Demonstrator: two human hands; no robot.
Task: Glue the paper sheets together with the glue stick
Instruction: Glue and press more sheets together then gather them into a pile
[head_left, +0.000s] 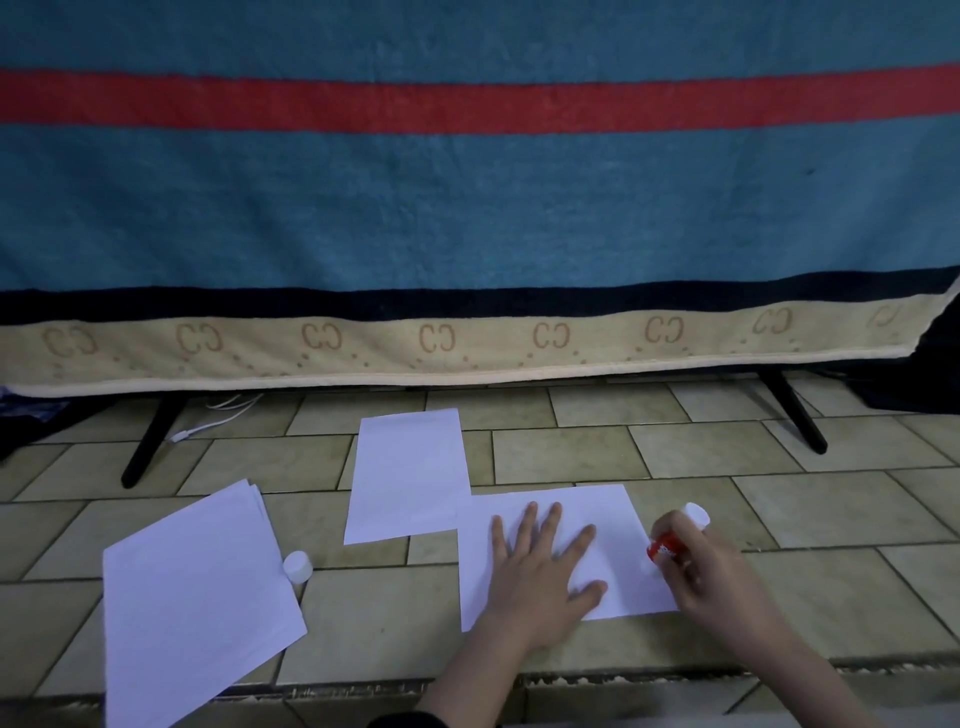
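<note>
At the far left a stack (202, 597) of white sheets lies askew on the tiled floor (571, 447), and the glue cap (297, 567) stands just beside its right edge. Next comes a single sheet (408, 475), its lower right corner touching or slightly overlapping the working sheet (597, 506).

The left hand (540, 566) lies flat on the working sheet, fingers straight and spread, pressing it to the floor; its grip is released. The right hand (696, 558) has its grip curled round the red glue stick (661, 551), whose tip is tilted down onto the sheet's right edge. A small white round thing (696, 514) shows just behind that hand; I cannot tell what it is.

The step in hand looks like spreading glue along the right margin. To do it well, keep the flat hand near the stroke so the paper does not ripple or slide. Run the stick in even, overlapping passes right up to the edge. Press lightly, since the grout lines beneath could tear or dent the sheet. Fetch the single sheet promptly before the glue dries.

The floor is of beige tiles with dark joints, and a step edge runs along the bottom. Behind hangs a teal blanket (467, 208) with a red stripe and a cream border, draped over something on black legs (150, 441). A white cable (208, 423) lies under it at left.
</note>
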